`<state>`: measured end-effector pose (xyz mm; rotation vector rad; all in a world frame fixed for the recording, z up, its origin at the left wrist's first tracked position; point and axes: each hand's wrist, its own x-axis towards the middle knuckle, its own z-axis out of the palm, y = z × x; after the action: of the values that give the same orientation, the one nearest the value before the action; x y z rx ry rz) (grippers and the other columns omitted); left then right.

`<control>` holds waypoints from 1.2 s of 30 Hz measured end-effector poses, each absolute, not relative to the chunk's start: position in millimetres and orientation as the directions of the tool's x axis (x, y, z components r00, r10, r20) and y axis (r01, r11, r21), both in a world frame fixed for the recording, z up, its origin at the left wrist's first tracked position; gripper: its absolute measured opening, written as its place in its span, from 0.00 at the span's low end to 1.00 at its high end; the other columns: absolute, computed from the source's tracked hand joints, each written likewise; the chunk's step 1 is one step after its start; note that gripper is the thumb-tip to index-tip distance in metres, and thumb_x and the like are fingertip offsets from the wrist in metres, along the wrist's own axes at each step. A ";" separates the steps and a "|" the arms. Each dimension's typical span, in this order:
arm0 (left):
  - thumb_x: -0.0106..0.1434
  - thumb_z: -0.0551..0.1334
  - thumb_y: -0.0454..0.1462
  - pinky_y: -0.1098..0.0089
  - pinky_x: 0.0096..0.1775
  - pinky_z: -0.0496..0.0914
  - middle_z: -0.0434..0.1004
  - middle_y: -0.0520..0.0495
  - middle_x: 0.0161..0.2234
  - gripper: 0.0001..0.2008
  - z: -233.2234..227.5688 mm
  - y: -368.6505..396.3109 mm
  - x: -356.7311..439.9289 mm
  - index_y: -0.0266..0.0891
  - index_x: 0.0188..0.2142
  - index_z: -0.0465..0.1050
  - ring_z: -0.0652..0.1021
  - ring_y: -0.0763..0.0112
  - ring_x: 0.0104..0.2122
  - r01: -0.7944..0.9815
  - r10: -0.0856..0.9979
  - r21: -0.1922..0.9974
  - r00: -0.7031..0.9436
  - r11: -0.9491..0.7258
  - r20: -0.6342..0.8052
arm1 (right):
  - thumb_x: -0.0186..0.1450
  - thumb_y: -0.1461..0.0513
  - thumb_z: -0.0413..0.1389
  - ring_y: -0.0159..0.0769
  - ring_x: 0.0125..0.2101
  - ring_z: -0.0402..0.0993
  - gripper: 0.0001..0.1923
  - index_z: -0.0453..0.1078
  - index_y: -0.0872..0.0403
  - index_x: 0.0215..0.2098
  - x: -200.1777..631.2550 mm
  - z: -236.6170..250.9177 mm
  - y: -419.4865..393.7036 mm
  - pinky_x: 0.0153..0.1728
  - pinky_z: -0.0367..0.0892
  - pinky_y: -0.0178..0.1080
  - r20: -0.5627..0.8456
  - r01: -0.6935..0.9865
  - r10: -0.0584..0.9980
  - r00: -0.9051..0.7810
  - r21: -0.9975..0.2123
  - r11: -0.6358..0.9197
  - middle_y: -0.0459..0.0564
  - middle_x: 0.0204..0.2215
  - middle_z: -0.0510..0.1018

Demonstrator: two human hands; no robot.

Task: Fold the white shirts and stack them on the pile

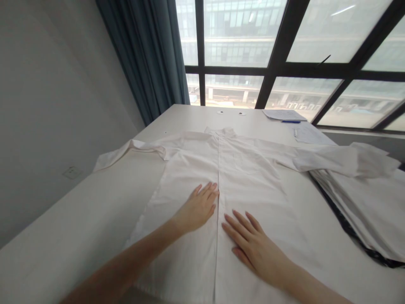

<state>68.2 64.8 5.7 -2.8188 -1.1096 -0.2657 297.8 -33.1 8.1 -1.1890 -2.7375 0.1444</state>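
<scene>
Left hand [198, 207], right hand [249, 242] flat, fingers spread | shirt [253, 177] placket between | table [79, 219] bare left

White shirt [240, 177] on white table [79, 219], dark blue curtain [148, 55], blue pen [291, 122], black window frame [278, 69]

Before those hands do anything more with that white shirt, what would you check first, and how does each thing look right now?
1. Shirt lies flat, front up, on the table: ok.
2. Front edges meet along the middle: ok.
3. Left hand rests flat on the shirt, beside the middle line: ok.
4. Right hand rests flat on the other side: ok.
5. Both sleeves spread fully: not ok, the right-side sleeve lies over a stack of folded clothes.
6. Buttons done up: cannot tell.
</scene>
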 end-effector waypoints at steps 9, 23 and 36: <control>0.72 0.48 0.46 0.54 0.62 0.52 0.53 0.38 0.67 0.26 2.2 120.6 88.3 0.38 0.65 0.54 0.55 0.58 0.66 0.699 0.686 0.011 0.699 -0.715 0.201 | 0.72 0.58 0.47 0.52 0.67 0.43 0.29 0.46 0.44 0.70 295.5 25.2 -43.1 0.62 0.50 0.60 -0.029 0.696 0.709 -0.704 -0.223 0.682 0.48 0.69 0.49; 0.71 0.48 0.46 0.53 0.63 0.52 0.58 0.44 0.65 0.25 -1.0 155.0 70.6 0.43 0.64 0.56 0.56 0.60 0.66 0.819 0.821 0.095 0.549 -0.566 0.158 | 0.66 0.67 0.46 0.45 0.51 0.72 0.19 0.72 0.58 0.51 390.6 14.4 136.5 0.53 0.66 0.49 0.380 0.905 0.922 -0.074 -0.363 0.223 0.59 0.50 0.76; 0.67 0.50 0.41 0.56 0.59 0.60 0.62 0.35 0.63 0.25 13.5 278.0 -15.6 0.35 0.61 0.62 0.63 0.53 0.62 0.992 0.996 0.096 0.086 -0.087 0.023 | 0.69 0.56 0.54 0.39 0.46 0.73 0.15 0.68 0.54 0.52 430.4 -5.8 224.5 0.46 0.70 0.48 0.241 0.961 0.970 0.015 -0.272 0.052 0.53 0.50 0.73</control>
<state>-15.6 278.0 13.5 -2.3545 -2.1587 -0.1302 430.4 224.5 -5.8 -1.9400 -1.9777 0.0370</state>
